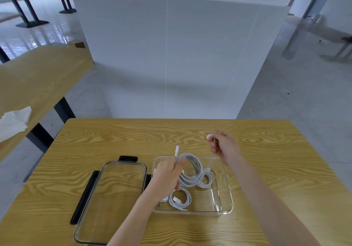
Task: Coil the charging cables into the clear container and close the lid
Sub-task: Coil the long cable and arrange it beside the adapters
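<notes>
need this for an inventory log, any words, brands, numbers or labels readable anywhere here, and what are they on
None can be read.
Clear container: no print or label shows.
Lid: clear panel and black clips, no marking shows.
Cable coil in the left hand: plain white, no brand shows.
Small coiled cable in the container: its plug is too small to show any marking.
Cable end in the right hand: blurred.
Tissue on the far table: blank.

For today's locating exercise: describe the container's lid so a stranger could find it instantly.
Start at the wooden table and its clear container of cables. The lid lies flat just left of it. Only it has black clips on its edges.
</notes>
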Tool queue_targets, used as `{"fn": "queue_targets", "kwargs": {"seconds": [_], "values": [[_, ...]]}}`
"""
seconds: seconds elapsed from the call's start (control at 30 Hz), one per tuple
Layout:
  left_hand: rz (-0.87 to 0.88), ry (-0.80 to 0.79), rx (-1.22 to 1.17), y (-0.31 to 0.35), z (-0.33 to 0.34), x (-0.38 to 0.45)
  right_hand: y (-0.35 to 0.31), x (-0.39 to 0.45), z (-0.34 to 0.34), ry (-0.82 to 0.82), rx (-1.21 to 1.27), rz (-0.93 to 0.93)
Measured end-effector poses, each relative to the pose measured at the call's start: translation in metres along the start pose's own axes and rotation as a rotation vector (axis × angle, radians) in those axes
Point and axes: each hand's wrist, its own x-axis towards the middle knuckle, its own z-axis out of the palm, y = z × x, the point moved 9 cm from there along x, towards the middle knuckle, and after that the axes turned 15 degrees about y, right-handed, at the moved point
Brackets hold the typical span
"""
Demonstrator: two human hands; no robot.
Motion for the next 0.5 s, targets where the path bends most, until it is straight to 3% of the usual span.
{"fn": "queue_targets", "kwargs": {"seconds": [0.17,0.5], "values": [[0.015,0.086,-0.053,0.005,-0.014,0.013,0.021,-0.009,0.001,-0.192,-0.399,-0.064],[-0.116,0.153,-0.163,-0.006,-0.017,0.02,0.053,-0.054,0.041,-0.573,-0.298,0.009]]}}
